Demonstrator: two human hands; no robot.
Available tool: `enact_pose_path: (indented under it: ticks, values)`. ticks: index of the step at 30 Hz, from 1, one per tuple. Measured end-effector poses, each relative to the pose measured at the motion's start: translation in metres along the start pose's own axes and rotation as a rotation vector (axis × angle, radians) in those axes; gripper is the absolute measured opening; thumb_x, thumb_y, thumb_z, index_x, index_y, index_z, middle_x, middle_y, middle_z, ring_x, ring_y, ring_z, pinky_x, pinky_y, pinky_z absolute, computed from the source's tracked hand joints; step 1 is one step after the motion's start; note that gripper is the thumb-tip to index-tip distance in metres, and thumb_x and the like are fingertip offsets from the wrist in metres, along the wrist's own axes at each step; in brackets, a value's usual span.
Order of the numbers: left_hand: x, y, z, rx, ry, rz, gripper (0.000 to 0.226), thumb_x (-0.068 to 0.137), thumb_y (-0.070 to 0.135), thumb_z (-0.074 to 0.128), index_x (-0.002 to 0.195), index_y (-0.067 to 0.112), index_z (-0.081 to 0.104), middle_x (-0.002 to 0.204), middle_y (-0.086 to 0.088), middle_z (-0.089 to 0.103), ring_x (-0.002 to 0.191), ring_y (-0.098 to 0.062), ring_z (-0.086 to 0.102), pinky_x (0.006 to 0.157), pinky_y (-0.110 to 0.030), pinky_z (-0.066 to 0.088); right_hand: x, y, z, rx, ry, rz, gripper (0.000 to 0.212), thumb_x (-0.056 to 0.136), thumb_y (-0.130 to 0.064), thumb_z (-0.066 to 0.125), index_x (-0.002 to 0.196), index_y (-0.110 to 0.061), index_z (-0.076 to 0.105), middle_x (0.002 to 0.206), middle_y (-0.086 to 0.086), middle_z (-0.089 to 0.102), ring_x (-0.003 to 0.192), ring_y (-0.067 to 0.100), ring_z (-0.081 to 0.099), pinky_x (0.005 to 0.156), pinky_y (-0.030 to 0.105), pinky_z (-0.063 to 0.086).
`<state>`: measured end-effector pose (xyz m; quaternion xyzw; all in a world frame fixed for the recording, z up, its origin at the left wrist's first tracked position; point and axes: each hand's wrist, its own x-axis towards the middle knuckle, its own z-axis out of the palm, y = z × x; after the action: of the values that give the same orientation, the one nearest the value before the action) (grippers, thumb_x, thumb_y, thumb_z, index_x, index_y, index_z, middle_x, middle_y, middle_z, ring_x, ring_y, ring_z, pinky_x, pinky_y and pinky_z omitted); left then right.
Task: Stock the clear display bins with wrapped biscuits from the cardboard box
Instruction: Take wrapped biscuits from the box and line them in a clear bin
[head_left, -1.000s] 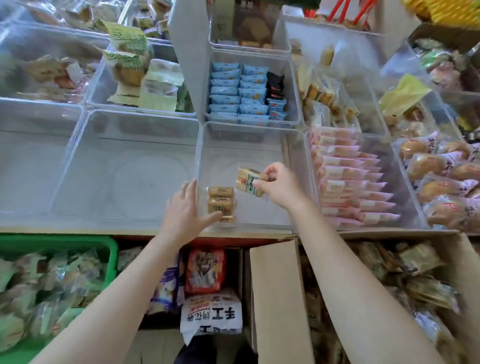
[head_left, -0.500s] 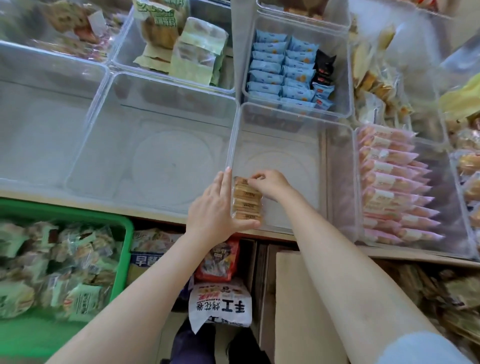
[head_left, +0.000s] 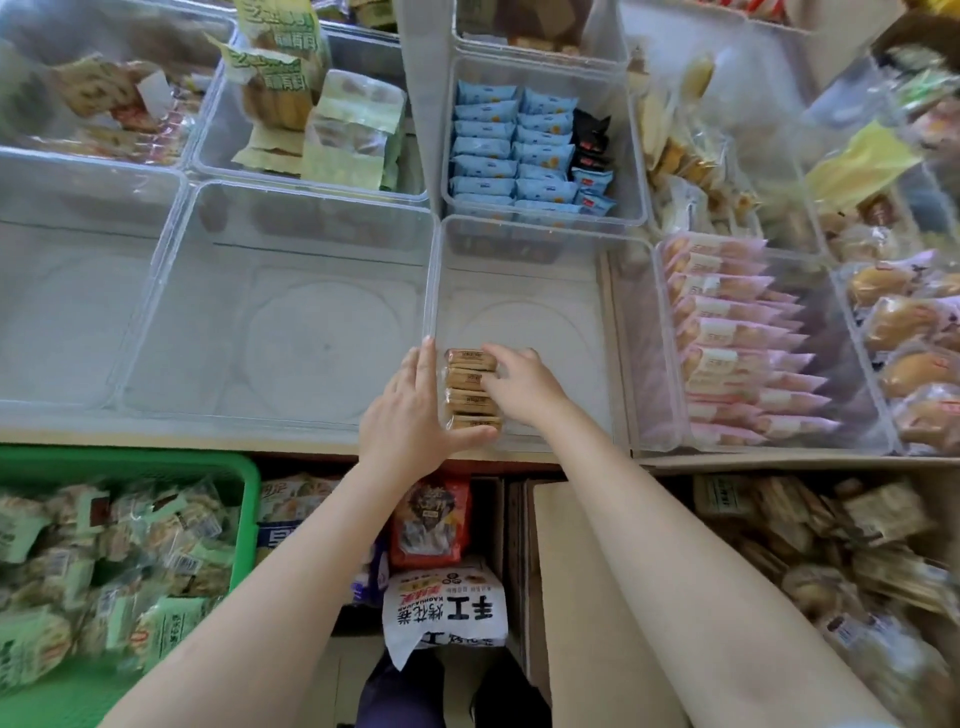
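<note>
Bright, even daylight, soft shadows; wide-angle bowing & blur at edges.

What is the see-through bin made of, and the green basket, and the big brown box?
The bin looks like clear hard plastic: glossy, and the shelf shows through its walls. The green basket looks like moulded plastic, with a smooth, even-coloured rim. The brown box looks like cardboard: a matt, flat tan flap.

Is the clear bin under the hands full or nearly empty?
Nearly empty: the clear bin holds one short row of biscuits at its near left corner.
</note>
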<state>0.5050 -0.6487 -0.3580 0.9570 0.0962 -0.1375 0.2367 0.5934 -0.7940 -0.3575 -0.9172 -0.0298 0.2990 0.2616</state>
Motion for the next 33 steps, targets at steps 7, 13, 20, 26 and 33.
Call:
enact_pose_path:
  ticks: [7,13,20,26,33]
  values:
    - [-0.029,0.056,0.010,-0.177,0.136,0.127,0.097,0.087,0.064,0.061,0.160,0.020,0.014,0.167,-0.010,0.010,0.153,-0.026,0.007,0.124,-0.045,0.008,-0.137,0.037,-0.049,0.239,0.702,-0.224,0.024,0.097,-0.011,0.054,0.117,-0.015,0.067,0.120,0.001,0.057,0.115,0.012,0.052,0.101,0.020,0.038]
    - [-0.074,0.177,0.032,-0.305,-0.026,0.419,0.063,0.099,0.040,0.055,0.155,0.026,0.030,0.160,0.002,0.029,0.146,-0.019,0.024,0.119,-0.037,0.019,-0.186,0.153,-0.074,0.225,1.077,0.133,0.018,0.089,-0.002,0.058,0.106,-0.008,0.060,0.108,0.001,0.049,0.103,0.022,0.052,0.092,0.037,0.048]
    - [-0.087,0.193,0.062,-0.062,-0.034,0.409,0.068,0.095,0.036,0.054,0.155,0.029,0.023,0.152,0.004,0.037,0.134,-0.022,0.033,0.104,-0.041,0.044,-0.176,0.241,-0.069,-0.056,0.550,0.433,0.068,0.091,-0.020,0.068,0.149,-0.007,0.036,0.149,0.016,0.039,0.139,0.035,0.033,0.112,0.045,0.037]
    - [-0.092,0.199,0.060,-0.057,-0.024,0.397,0.067,0.096,0.030,0.056,0.156,0.023,0.028,0.153,-0.002,0.038,0.136,-0.024,0.033,0.112,-0.039,0.033,-0.188,0.236,-0.078,-0.190,0.634,0.307,0.031,0.089,-0.024,0.069,0.117,-0.012,0.062,0.119,0.008,0.056,0.117,0.031,0.049,0.089,0.044,0.049]
    - [-0.109,0.212,0.026,-0.411,0.023,0.284,0.035,0.102,0.045,0.045,0.126,0.026,0.062,0.120,0.014,0.056,0.116,-0.006,0.045,0.094,-0.031,0.042,-0.236,0.171,-0.095,0.139,0.735,-0.127,0.015,0.089,-0.032,0.066,0.096,-0.018,0.067,0.088,-0.006,0.054,0.084,0.014,0.054,0.071,0.025,0.046]
